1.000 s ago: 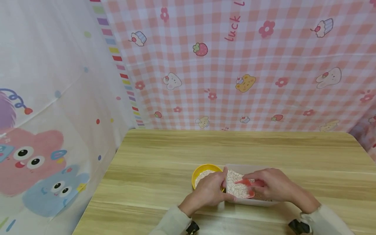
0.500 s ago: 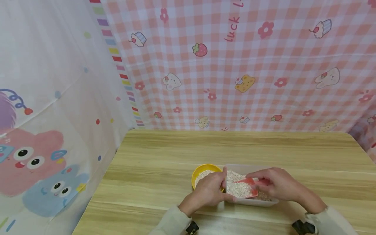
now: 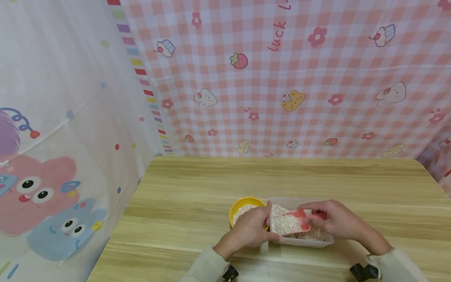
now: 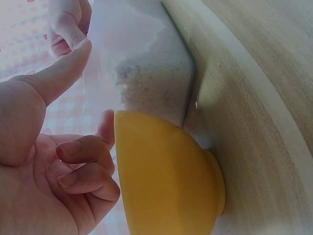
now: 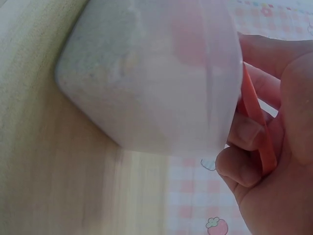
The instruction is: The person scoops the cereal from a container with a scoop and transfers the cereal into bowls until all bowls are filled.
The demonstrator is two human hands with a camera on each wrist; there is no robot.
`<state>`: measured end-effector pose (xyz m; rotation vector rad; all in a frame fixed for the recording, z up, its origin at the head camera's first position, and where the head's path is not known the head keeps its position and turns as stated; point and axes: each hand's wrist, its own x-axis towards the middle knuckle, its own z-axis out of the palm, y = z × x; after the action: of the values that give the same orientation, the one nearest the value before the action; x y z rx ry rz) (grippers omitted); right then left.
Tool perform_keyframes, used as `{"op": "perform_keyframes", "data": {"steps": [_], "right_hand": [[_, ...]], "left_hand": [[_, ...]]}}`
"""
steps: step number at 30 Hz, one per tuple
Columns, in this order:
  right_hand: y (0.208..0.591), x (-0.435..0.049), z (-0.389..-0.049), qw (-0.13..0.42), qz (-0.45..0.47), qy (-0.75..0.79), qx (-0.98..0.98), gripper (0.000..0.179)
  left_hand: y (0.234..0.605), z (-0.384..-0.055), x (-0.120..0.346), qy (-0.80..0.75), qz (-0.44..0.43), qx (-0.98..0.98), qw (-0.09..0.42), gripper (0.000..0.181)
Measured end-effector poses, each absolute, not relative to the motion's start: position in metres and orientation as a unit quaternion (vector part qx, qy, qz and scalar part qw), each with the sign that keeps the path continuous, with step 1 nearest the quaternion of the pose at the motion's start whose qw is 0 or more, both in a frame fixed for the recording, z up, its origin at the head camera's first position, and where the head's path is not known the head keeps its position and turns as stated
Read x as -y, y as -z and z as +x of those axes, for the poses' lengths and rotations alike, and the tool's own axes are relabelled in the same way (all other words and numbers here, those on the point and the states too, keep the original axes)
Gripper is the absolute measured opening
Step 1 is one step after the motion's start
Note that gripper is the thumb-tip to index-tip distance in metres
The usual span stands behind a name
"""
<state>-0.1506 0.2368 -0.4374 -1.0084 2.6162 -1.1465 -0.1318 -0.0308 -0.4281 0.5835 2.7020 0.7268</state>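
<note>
- The red scoop (image 3: 304,225) is grasped by its handle in the right hand (image 3: 336,221); its head, laden with oats (image 3: 286,222), lies left of that hand, inside the translucent container (image 3: 306,243).
- The container's left end is gripped by the left hand (image 3: 251,229), beside the yellow bowl (image 4: 166,178).

Sideways "luck" (image 3: 277,36) beside partial letters (image 3: 289,5) on pink checked cloth (image 3: 267,78)

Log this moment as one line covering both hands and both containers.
Left hand: holds translucent box at left end | Right hand: holds red scoop inside box | Scoop: carries pale flakes | Yellow bowl: beside box, flakes inside
</note>
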Motion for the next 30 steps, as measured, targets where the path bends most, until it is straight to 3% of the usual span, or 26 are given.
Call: {"op": "perform_keyframes", "data": {"steps": [16, 30], "right_hand": [[0.445, -0.238, -0.152, 0.082, -0.305, 0.445, -0.838, 0.028], [0.449, -0.238, -0.152, 0.056, -0.312, 0.459, -0.83, 0.027]], "left_hand": [[0.427, -0.131, 0.032, -0.265, 0.2, -0.932, 0.147, 0.104], [0.43, -0.13, 0.034, -0.28, 0.196, -0.93, 0.134, 0.105]]}}
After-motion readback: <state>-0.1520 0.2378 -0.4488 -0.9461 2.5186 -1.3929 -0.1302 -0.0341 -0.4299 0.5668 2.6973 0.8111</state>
